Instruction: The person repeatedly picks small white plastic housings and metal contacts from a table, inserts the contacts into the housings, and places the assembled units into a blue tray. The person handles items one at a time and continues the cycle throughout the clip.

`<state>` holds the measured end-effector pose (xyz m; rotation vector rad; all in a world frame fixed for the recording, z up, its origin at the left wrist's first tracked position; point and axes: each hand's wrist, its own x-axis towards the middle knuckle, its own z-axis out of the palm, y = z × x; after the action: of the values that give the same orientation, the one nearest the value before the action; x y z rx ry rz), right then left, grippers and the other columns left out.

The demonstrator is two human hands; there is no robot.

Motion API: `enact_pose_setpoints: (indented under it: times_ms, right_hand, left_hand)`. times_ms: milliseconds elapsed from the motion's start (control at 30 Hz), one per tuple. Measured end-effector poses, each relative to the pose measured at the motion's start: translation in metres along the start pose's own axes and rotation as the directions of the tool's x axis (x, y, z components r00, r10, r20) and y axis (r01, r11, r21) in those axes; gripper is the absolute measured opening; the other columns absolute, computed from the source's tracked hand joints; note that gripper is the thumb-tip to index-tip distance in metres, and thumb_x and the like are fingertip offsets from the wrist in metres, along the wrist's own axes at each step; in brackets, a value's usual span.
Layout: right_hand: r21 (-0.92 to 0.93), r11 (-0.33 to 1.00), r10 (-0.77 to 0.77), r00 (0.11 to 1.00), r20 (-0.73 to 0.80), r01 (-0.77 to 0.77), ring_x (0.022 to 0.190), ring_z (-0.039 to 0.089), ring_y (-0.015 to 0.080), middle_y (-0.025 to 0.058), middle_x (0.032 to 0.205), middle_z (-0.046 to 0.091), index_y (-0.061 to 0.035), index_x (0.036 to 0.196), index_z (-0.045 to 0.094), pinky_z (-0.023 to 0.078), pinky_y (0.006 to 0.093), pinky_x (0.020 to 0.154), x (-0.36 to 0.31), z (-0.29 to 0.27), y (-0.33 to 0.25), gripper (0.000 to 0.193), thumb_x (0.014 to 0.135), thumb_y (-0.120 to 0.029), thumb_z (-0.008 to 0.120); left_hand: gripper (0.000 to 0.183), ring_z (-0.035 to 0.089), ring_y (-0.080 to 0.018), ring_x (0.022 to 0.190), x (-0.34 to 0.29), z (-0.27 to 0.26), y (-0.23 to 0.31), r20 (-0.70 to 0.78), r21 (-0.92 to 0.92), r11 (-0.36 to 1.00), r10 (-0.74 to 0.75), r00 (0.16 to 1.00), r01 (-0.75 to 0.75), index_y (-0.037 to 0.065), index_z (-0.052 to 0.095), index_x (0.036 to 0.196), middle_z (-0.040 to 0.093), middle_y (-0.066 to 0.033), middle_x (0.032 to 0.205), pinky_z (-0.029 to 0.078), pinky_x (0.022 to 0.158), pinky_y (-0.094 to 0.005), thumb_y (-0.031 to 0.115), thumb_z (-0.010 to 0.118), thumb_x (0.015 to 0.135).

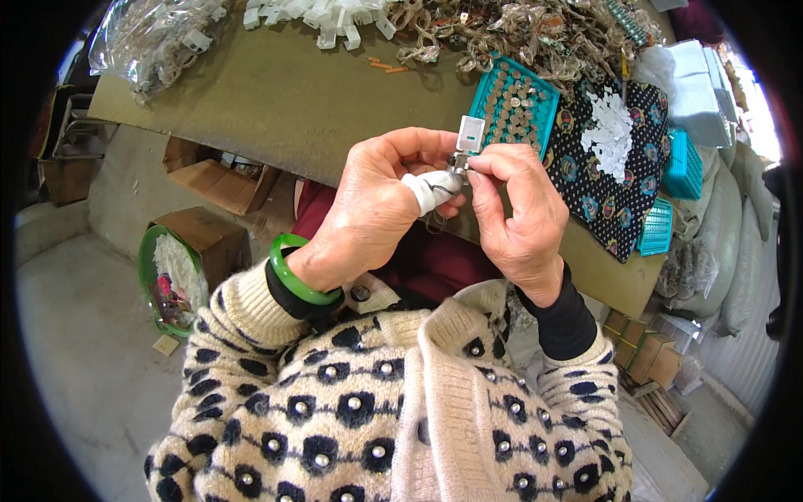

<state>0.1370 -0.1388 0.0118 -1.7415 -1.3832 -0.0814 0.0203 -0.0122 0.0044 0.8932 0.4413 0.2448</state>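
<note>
Close in front of my chest, my left hand (368, 197) pinches a small white plastic case (471, 130), which sticks up past the fingertips. White wrapping (429, 191) with a dark thread covers its thumb. My right hand (525, 207) meets it from the right, thumb and forefinger closed at a small shiny metal part (459, 162) just below the case. Fingers partly hide this part, so I cannot tell how it joins the case. Just beyond both hands lies a teal tray (549, 113) holding rows of round, coin-like metal pieces (512, 102).
Similar white cases (322, 18) and a heap of clear-coated wires (477, 33) cover the table's far side. A bag of wired parts (159, 46) lies far left. Right, a patterned black cloth (577, 159) bears white flakes (608, 134). A green basin (147, 259) stands on the floor.
</note>
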Motion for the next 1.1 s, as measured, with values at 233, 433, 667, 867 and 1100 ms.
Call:
enact_pose_setpoints:
  times_ms: [233, 433, 667, 867, 1100]
  right_hand:
    - [-0.102, 0.992, -0.072, 0.997, -0.015, 0.070, 0.077, 0.064, 0.0274, 0.0138, 0.089, 0.064, 0.0012, 0.098, 0.061, 0.053, 0.0332, 0.068, 0.001, 0.004, 0.000, 0.021, 0.080, 0.009, 0.068]
    - [-0.104, 0.994, -0.026, 0.993, 0.116, 0.038, 0.075, 0.063, 0.0277, 0.0145, 0.087, 0.062, 0.0019, 0.096, 0.061, 0.052, 0.0343, 0.066, 0.005, -0.005, 0.000, 0.018, 0.081, 0.011, 0.065]
    - [0.089, 0.995, 0.034, 0.992, 0.123, -0.045, 0.074, 0.062, 0.0222, 0.0135, 0.091, 0.064, 0.0035, 0.099, 0.063, 0.051, 0.0294, 0.067, 0.006, -0.011, 0.003, 0.016, 0.084, 0.010, 0.062]
    - [0.039, 0.979, 0.199, 0.978, 0.068, -0.202, 0.072, 0.063, 0.0245, 0.0129, 0.087, 0.064, 0.0005, 0.098, 0.065, 0.051, 0.0303, 0.064, 0.010, -0.022, 0.002, 0.014, 0.084, 0.005, 0.064]
    - [-0.005, 0.998, 0.060, 0.992, 0.110, -0.060, 0.078, 0.063, 0.0236, 0.0128, 0.089, 0.063, 0.0013, 0.098, 0.067, 0.052, 0.0307, 0.068, 0.004, -0.013, -0.001, 0.024, 0.076, 0.008, 0.073]
  left_hand:
    - [0.027, 0.059, -0.0093, 0.074, 0.003, 0.005, -0.003, -0.032, 0.028, 1.000, -0.008, 0.999, 0.009, -0.005, 0.062, 0.114, 0.065, -0.0063, 0.095, 0.051, 0.066, -0.0241, 0.001, 0.064, 0.088]
    - [0.029, 0.065, -0.0130, 0.078, 0.004, 0.003, -0.006, -0.042, -0.027, 0.999, -0.022, 0.999, 0.021, -0.005, 0.062, 0.116, 0.067, -0.0091, 0.099, 0.055, 0.071, -0.0260, 0.001, 0.064, 0.088]
    - [0.031, 0.069, -0.0149, 0.075, 0.005, -0.001, -0.005, -0.014, -0.074, 0.994, -0.079, 0.997, 0.077, -0.004, 0.062, 0.117, 0.068, -0.0101, 0.100, 0.059, 0.071, -0.0289, 0.002, 0.068, 0.087]
    - [0.028, 0.070, -0.0169, 0.075, 0.008, -0.009, 0.000, 0.062, -0.191, 0.966, -0.168, 0.984, 0.177, -0.002, 0.062, 0.117, 0.068, -0.0109, 0.102, 0.061, 0.074, -0.0326, 0.004, 0.066, 0.090]
    - [0.031, 0.070, -0.0218, 0.091, 0.007, -0.008, 0.001, 0.039, -0.208, 0.970, -0.120, 0.992, 0.125, -0.004, 0.059, 0.122, 0.067, -0.0148, 0.110, 0.061, 0.081, -0.0340, 0.002, 0.061, 0.092]
